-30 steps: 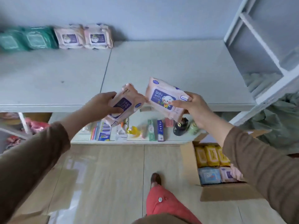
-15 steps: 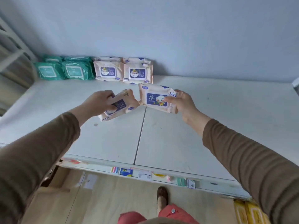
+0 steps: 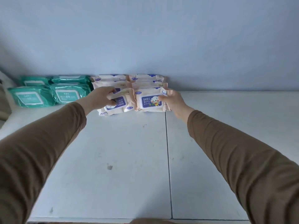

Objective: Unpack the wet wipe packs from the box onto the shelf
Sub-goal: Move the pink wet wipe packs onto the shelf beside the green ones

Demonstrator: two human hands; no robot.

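Your left hand [image 3: 100, 98] grips a pale pink soft plastic baby wipes pack [image 3: 118, 103], fingers curled over its top; your right hand [image 3: 172, 101] pinches a matching pink pack [image 3: 151, 101] at its 3 o'clock end. Both packs lie at 12 o'clock on the white shelf [image 3: 129, 151], long axes running 9 to 3, just in front of the stacked pink packs [image 3: 129, 80]. Each hand is equally near, so I judge you can let go of both together.

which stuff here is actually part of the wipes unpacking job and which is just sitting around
Part of the job:
- left hand holding a pink wipe pack
- right hand holding a second pink pack
- pink packs already stacked behind
- shelf

Just there:
- green wipe packs
- blue wall
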